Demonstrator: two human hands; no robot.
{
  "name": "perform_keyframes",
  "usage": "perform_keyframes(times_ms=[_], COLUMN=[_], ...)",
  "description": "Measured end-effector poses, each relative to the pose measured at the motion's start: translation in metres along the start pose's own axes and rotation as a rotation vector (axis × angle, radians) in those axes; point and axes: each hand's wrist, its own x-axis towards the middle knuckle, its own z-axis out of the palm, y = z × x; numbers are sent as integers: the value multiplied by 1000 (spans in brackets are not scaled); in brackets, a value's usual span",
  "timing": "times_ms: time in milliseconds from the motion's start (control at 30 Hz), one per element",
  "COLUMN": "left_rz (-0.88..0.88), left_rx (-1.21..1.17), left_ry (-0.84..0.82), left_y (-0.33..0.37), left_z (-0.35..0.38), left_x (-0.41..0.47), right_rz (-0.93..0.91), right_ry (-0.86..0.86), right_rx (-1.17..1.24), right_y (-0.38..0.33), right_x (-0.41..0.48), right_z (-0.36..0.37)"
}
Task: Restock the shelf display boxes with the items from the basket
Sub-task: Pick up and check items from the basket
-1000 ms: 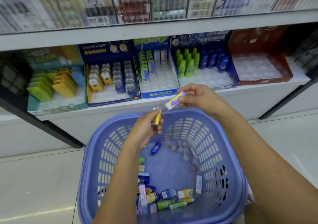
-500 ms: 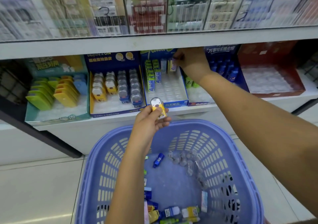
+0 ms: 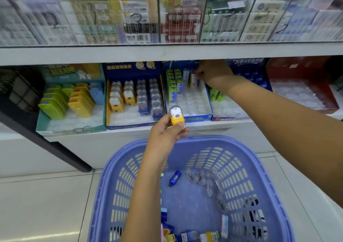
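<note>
A purple plastic basket [image 3: 115,176] stands on the floor below me, with several small items at its near end and a blue tube [image 3: 174,178] lying alone. My left hand [image 3: 168,132] grips a yellow animal-faced eraser [image 3: 177,117] above the basket's far rim, in front of the shelf edge. My right hand [image 3: 213,73] reaches into the back of the blue display box [image 3: 196,118], fingers pinched on a purple-and-yellow pack [image 3: 194,78] standing upright beside green and white packs. The blue box to its left [image 3: 130,124] holds rows of the same animal erasers.
A teal box [image 3: 72,129] with green and yellow items sits far left. Another blue box [image 3: 228,118] with green tubes and a red box [image 3: 304,108] stand to the right. A glass-fronted shelf [image 3: 167,52] overhangs them. A dark slanted post [image 3: 46,139] crosses at left.
My right hand carried the purple-and-yellow pack from above the basket up into the back of the blue box. My left hand rose slightly with the yellow eraser and turned its face toward me.
</note>
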Motion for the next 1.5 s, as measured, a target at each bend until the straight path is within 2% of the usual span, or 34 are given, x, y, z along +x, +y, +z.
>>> perform_keyframes(times_ms=[33, 100, 167, 233, 300, 433, 533, 600, 700, 800, 1000, 1333, 1433, 1500], left_rz=[19, 69, 136, 206, 263, 361, 354, 304, 294, 328, 343, 323, 383, 437], left_rx=[35, 84, 98, 121, 134, 234, 762, 1097, 1318, 1288, 1219, 1172, 1058, 965], left_ry=[18, 81, 152, 193, 215, 318, 417, 386, 329, 327, 299, 254, 285, 340], left_y=[2, 5, 9, 12, 16, 22, 19, 13, 2, 1, 3, 6, 13, 17], left_z=[-1, -5, -11, -19, -29, -57, -76, -79, -80, -86, -93, -99, -93, -88], left_x=[-2, -5, -8, -11, -14, -19, -14, -12, -12, -11, -8, -8, -19, -27], right_rz=[-22, -108, -167, -222, -296, -407, -412, -397, -369, -351, -335, -337, -275, -329], right_ry=[-12, 74, 136, -22, -136, -147, 28, 144, 125, 77, 101, 106, 17, 31], right_rx=[-14, 63, 338, 726, 864, 822, 684, 578, 442, 363, 372, 52, 20, 12], right_y=[-4, -15, -34, -60, -81, -112, -134, -148, -160, -162, -168, -174, -178, -171], right_x=[-7, -26, -52, -78, -91, -88, -72, -59, -43, -34, -32, -33, -34, -50], right_z=[-3, -4, 0, 2, 2, -4, 1, 9, 25, 38, 45, 33, 26, 28])
